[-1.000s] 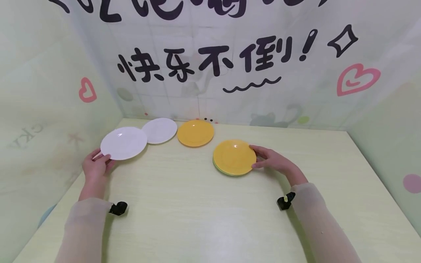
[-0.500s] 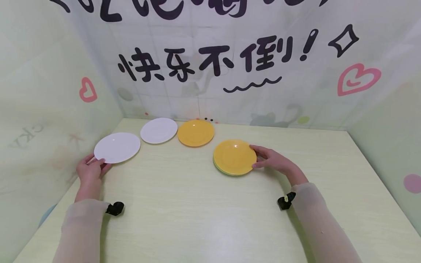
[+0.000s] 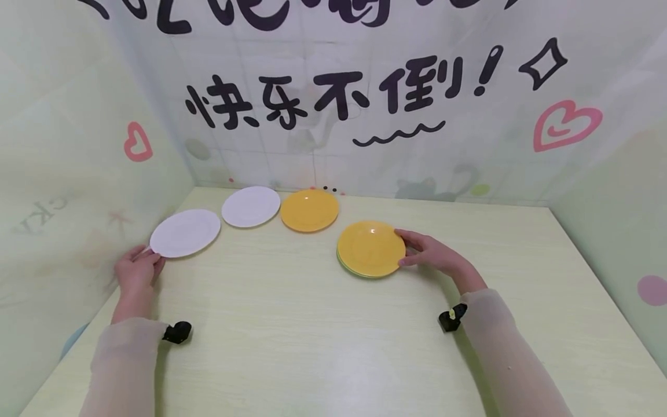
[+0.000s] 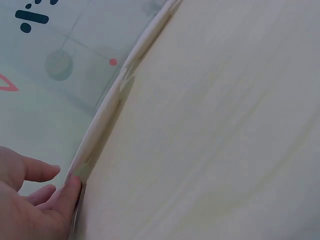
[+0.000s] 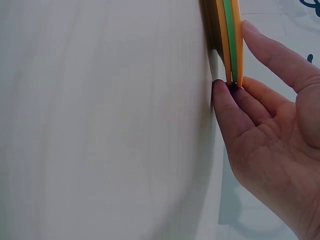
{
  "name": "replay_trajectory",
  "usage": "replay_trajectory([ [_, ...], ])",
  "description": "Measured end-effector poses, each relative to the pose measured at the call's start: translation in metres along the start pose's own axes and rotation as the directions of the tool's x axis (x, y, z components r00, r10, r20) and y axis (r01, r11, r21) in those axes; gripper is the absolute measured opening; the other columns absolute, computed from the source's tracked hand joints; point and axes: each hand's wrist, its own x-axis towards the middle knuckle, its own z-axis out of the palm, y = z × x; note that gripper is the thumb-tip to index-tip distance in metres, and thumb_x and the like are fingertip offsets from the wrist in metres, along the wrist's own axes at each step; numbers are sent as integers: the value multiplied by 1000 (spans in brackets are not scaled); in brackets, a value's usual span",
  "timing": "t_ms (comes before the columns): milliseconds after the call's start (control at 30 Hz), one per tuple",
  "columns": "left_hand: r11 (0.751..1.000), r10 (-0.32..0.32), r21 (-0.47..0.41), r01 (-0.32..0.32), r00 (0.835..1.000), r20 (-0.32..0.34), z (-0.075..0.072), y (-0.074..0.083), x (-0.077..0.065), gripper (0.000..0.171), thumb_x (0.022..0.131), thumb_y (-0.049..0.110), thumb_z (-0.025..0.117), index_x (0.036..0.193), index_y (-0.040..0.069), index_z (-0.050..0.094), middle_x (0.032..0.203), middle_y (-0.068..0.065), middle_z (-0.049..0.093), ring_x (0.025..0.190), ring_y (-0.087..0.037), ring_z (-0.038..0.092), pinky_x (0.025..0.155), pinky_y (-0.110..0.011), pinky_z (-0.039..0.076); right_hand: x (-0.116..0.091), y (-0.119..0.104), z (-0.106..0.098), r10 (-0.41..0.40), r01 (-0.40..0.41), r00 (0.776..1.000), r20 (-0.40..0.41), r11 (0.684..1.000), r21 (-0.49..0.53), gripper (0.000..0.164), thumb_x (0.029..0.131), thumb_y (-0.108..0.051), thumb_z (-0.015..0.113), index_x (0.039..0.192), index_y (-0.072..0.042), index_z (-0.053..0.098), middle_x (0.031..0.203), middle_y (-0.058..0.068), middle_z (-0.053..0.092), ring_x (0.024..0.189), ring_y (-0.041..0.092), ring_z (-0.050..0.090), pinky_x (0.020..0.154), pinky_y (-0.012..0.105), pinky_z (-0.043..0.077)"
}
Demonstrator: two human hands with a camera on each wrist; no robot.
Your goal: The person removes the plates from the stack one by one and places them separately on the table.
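My left hand [image 3: 135, 272] is at the near left rim of a white plate [image 3: 185, 233] at the table's left side. Its fingertips lie right at the rim, low by the table in the left wrist view, and the plate lies nearly flat. With my right hand [image 3: 429, 252] I hold the right edge of a small stack of plates, the top one a yellow plate [image 3: 371, 249]. From the side, a green plate [image 5: 229, 40] shows between yellow ones. One fingertip [image 5: 250, 29] touches the top plate's edge while other fingers reach the stack's lower rim.
Along the back edge sit a second white plate [image 3: 251, 207] and a separate yellow plate [image 3: 310, 211], side by side. Printed cloth walls [image 3: 469, 168] enclose the pale wooden table [image 3: 312, 336] at the back and both sides.
The white plate has come left and towards me, down to the table, parting from the other white plate's outline. Most recently my left hand has shifted slightly left. Right hand and stack stay put.
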Motion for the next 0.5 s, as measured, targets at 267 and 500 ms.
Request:
replay_trajectory([
  [267,1000,10,26,-10,1000,-7,-9,6,-4,61,93,-7,58,146,19,41,97,9,58,71,0,62,63,-13,58,0,-1,-1,-12,12,1000,5,1000,2,86,90,-12,73,157,-1,21,166,20,17,153,39,18,126,54,20],
  [500,1000,19,-12,-19,1000,3,-9,10,-11,48,92,-7,61,129,21,50,107,9,56,71,-2,62,63,-14,59,0,0,-1,-7,7,1000,3,1000,9,86,90,-12,73,157,-1,21,166,20,17,153,39,17,126,54,20],
])
